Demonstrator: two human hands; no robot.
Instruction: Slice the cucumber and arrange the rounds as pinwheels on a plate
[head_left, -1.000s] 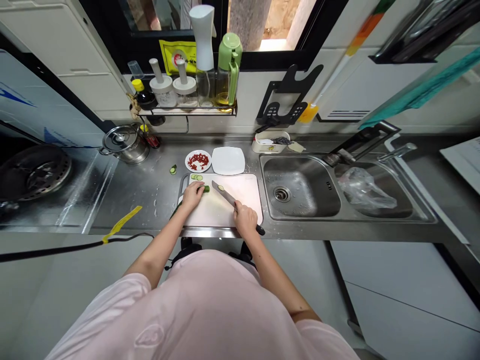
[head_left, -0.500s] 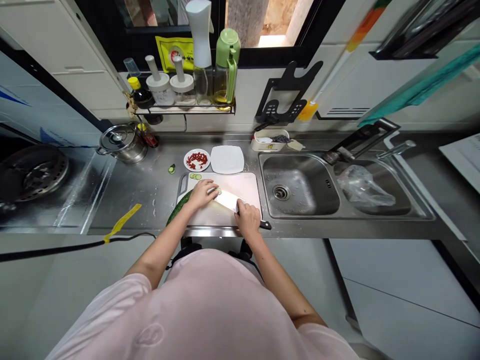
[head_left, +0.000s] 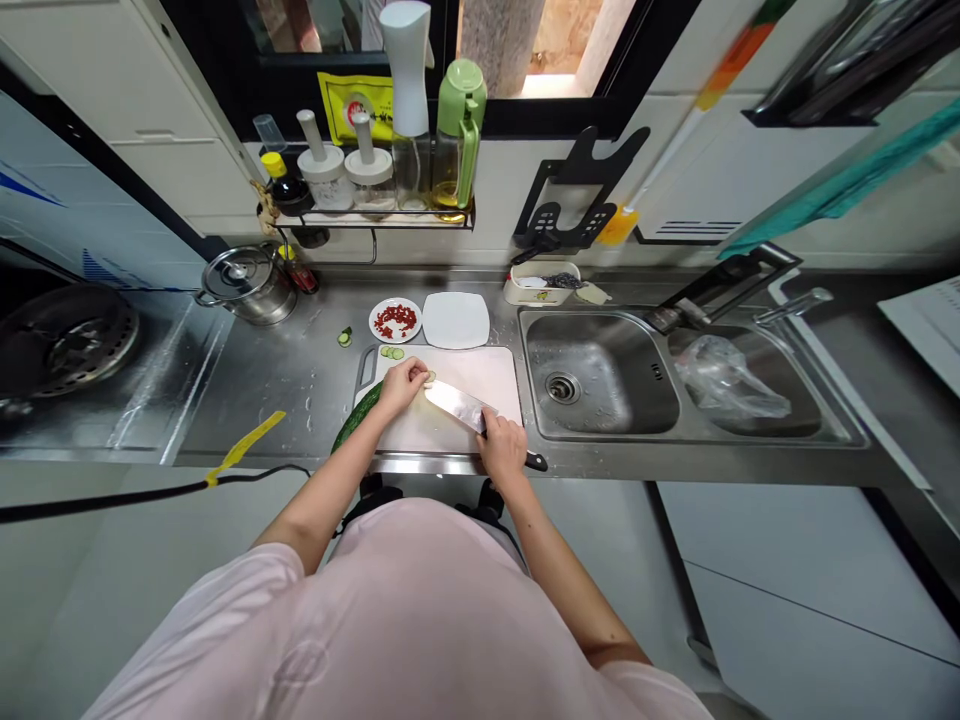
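Observation:
My left hand (head_left: 403,385) is closed in a pinch, its fingertips on a pale cucumber slice (head_left: 430,378) at the knife's tip. In my right hand (head_left: 503,446) is the black handle of a kitchen knife (head_left: 454,403), its broad blade slanting toward my left fingers over the white cutting board (head_left: 480,367). A green cucumber (head_left: 355,420) lies at the board's left edge, partly hidden by my left forearm. Several cucumber slices (head_left: 391,352) rest near the board's upper left corner.
Behind the board are a plate of chopped red pieces (head_left: 395,320) and a white square plate (head_left: 456,320). Cucumber ends (head_left: 345,337) lie left on the counter. A lidded pot (head_left: 249,285) stands further left. The double sink (head_left: 600,375) is at right; a bottle rack (head_left: 375,222) hangs above.
My left fingers, earlier stretched out by the blade, have closed into a pinch at the slice. My right hand and the knife have shifted slightly right and toward me, the blade turned.

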